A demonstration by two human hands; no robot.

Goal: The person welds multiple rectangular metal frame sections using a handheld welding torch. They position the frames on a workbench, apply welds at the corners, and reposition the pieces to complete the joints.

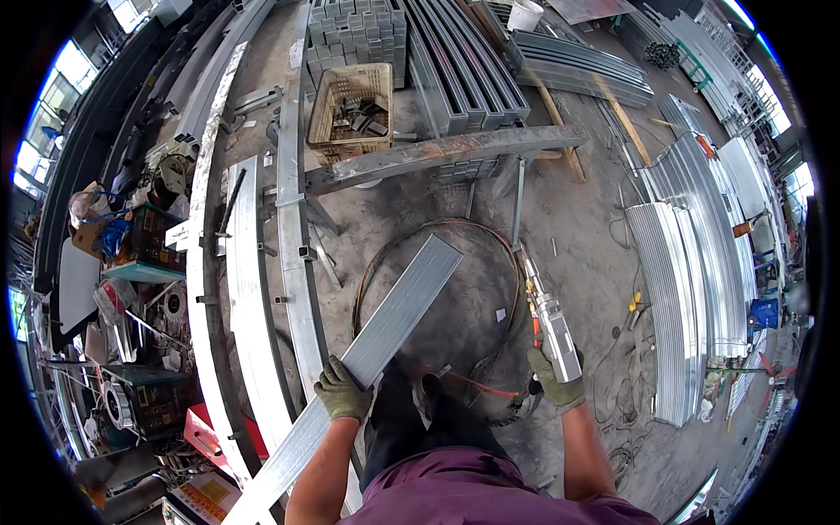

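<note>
My left hand (343, 391), in an olive work glove, is closed over the edge of a long galvanized rectangular tube (394, 317). The tube slants from the lower left up toward the middle, crossing the long metal rails beside me. On my right, the gloved right hand (557, 378) is wrapped around a silver handheld welding gun (553, 331). Its narrow nozzle points away from me, and an orange-red hose (536, 325) runs along its side. The gun is held apart from the tube.
Long steel rails (302, 289) run along my left, joined to a crossbeam (446, 157) ahead. Behind it stand a plastic crate (317, 114) of metal pieces and stacked steel channels (472, 66). Corrugated sheets (669, 306) lie at right. A looped hose (376, 254) lies on the floor.
</note>
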